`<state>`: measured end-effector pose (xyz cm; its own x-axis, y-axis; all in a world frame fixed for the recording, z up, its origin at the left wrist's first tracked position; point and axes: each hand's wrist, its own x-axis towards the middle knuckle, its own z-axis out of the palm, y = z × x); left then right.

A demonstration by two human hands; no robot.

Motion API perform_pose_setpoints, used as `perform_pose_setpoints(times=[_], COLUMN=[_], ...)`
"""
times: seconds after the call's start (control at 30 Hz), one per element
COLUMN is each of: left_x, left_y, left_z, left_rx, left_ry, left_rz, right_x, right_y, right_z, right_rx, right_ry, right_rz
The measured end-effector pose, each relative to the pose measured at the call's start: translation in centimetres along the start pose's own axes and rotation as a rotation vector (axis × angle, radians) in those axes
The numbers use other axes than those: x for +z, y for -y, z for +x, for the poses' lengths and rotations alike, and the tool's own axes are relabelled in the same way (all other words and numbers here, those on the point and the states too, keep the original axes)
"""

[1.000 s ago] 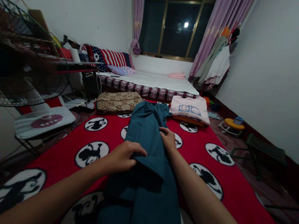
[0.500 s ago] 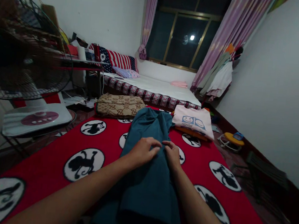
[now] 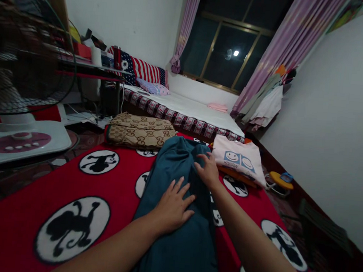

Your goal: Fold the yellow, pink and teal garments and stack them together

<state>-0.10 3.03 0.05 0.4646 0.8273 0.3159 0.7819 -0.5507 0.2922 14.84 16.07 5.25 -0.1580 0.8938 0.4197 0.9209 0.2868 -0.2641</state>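
Note:
Teal trousers (image 3: 177, 247), folded lengthwise, stretch away from me on a red blanket (image 3: 121, 190) with monkey prints. My left hand (image 3: 173, 205) lies flat on the middle of the cloth with its fingers spread. Farther up, my right hand (image 3: 208, 170) is at the right edge near the bunched far end. Its fingers are apart and bent, grasping nothing I can see. Just beyond that hand is a folded pale pink shirt (image 3: 239, 158) with smiley prints, lying on an orange cloth (image 3: 238, 176). A folded brown patterned cloth (image 3: 140, 131) sits at the far left.
A fan (image 3: 25, 57) stands on a white-topped seat (image 3: 59, 135) at the left. Behind it is a cluttered desk (image 3: 110, 75). A bed (image 3: 187, 104) lies beneath the window. On the right are a yellow stool (image 3: 280, 179) and a dark chair (image 3: 324, 222).
My left hand has come nearer to me and flattened on the trousers. My right hand has moved farther away, toward their far end. The view has tilted and shifted slightly.

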Motion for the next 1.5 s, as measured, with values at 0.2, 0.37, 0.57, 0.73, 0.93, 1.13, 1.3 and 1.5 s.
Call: perform_pose_setpoints(times=[0.2, 0.37, 0.57, 0.73, 0.93, 1.13, 1.3, 1.5], left_x=[0.2, -0.2, -0.4, -1.8, -2.3, -1.9, -2.3, -2.3], left_y=[0.0, -0.2, -0.6, -1.1, -0.2, 0.6, 0.2, 0.0], left_z=[0.1, 0.1, -0.1, -0.2, 0.6, 0.8, 0.6, 0.6], left_rx=[0.017, 0.015, 0.011, -0.197, -0.562, -0.629, -0.582, -0.544], left_ry=[0.022, 0.043, -0.028, -0.397, -0.654, -0.494, -0.421, -0.385], left_rz=[-0.035, -0.062, -0.09, -0.075, -0.091, -0.221, -0.25, -0.243], right_x=[2.8, 1.7, 4.5, 7.3, 5.8, 5.0, 3.8, 3.2], right_y=[-2.2, -0.4, 2.5, 2.0, 0.4, -0.2, 0.4, 2.8], right_z=[2.0, 4.5, 7.6, 7.4, 6.6, 5.6, 6.1, 8.5], right_rx=[-0.012, -0.027, -0.012, 0.107, 0.24, 0.308, 0.332, 0.173], right_ry=[0.175, 0.06, -0.006, 0.01, -0.284, -0.336, -0.279, -0.166], right_rz=[-0.311, -0.423, 0.168, 0.494, 0.552, 0.563, 0.458, 0.291])
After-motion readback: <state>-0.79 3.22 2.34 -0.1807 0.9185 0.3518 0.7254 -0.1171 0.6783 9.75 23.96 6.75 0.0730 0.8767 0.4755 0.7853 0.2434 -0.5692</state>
